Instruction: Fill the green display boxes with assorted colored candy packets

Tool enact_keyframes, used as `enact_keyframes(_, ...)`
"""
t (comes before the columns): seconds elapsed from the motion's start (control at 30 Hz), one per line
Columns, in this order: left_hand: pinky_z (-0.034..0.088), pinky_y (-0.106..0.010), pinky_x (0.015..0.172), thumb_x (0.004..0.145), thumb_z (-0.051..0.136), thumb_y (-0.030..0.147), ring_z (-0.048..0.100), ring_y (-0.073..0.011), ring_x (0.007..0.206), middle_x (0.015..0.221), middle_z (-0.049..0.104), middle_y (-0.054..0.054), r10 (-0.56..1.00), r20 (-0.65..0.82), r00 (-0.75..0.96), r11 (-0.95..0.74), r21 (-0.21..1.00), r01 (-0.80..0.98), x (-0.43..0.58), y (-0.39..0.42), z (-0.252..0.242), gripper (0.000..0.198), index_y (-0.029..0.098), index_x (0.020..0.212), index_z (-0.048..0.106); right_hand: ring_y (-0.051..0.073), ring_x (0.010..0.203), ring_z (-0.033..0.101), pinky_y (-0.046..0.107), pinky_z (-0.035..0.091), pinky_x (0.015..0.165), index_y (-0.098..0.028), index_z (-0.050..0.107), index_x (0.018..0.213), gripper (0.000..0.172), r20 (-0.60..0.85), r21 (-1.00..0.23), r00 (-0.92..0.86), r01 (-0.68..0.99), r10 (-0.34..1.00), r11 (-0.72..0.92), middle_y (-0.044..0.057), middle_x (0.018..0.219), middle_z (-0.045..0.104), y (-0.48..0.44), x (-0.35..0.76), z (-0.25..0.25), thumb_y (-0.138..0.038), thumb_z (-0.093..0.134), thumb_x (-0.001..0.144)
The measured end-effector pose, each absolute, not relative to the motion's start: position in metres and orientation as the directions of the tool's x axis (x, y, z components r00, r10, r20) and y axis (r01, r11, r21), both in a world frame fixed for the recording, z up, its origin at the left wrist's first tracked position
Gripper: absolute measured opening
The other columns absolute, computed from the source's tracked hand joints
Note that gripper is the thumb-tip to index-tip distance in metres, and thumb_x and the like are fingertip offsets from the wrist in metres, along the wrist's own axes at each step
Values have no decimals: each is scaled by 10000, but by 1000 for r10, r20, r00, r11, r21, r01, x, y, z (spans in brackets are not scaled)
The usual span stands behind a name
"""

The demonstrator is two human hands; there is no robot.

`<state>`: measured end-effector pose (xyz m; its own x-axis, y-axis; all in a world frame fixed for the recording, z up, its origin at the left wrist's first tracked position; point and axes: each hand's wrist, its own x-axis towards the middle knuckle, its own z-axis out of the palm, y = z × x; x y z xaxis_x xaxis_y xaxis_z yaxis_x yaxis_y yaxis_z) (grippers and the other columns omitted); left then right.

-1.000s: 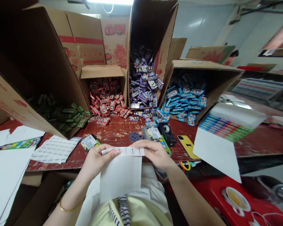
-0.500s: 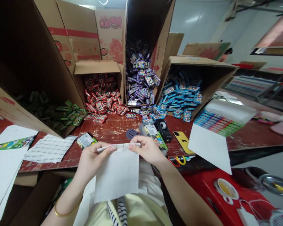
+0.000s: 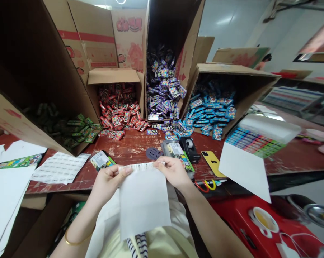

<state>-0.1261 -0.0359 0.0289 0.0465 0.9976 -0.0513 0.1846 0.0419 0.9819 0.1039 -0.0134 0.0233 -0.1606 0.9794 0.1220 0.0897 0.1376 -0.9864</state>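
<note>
Four corrugated cardboard cartons (image 3: 29,71) tipped on their sides, beyond the hands, mouths toward them. They spill glossy small packets: green (image 3: 81,130) far left, red (image 3: 118,114), purple (image 3: 164,93), blue (image 3: 210,111) to the right.

Tabletop (image 3: 129,147): red, paint worn and scuffed.

Right of the hands, an open display box (image 3: 245,168) with a white flap hanging over the edge.

White sheet (image 3: 144,204), thin and matte, hangs just below the hands over the lap; a printed strip (image 3: 140,166) runs along its top edge. Left hand (image 3: 109,179) and right hand (image 3: 174,172) are apart, each pinched on a top corner.

Left: flat printed label sheet (image 3: 59,168). Just beyond the right hand: yellow phone (image 3: 212,163), black tape dispenser (image 3: 190,147), grey slotted disc (image 3: 153,153).
</note>
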Motion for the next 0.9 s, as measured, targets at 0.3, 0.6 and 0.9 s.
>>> enact_keyframes(0.3,342,-194,458,694,738,418,432,-81,478,565,558,19,993,-110,52,111,993,-27,-126,-34,21,308,136,786,654,124,606,494,244,389,570,-143,637,625,259,146,-985,-141,69,979,157,9,619,570,-11,104,21,-378,701,713)
enact_keyframes(0.6,320,-167,429,708,710,457,384,-55,442,500,489,56,997,-75,5,75,997,10,-122,-36,29,327,139,703,634,109,531,434,235,338,507,-139,614,611,336,93,-987,-60,124,994,100,0,558,532,-10,103,23,-458,680,697)
enact_keyframes(0.9,292,-188,461,791,595,501,378,-74,487,548,446,51,999,29,-38,-22,984,174,-128,-35,17,364,151,693,570,76,487,317,214,256,452,-168,449,525,458,116,-978,-64,167,991,125,-42,502,345,-6,91,11,-556,584,727)
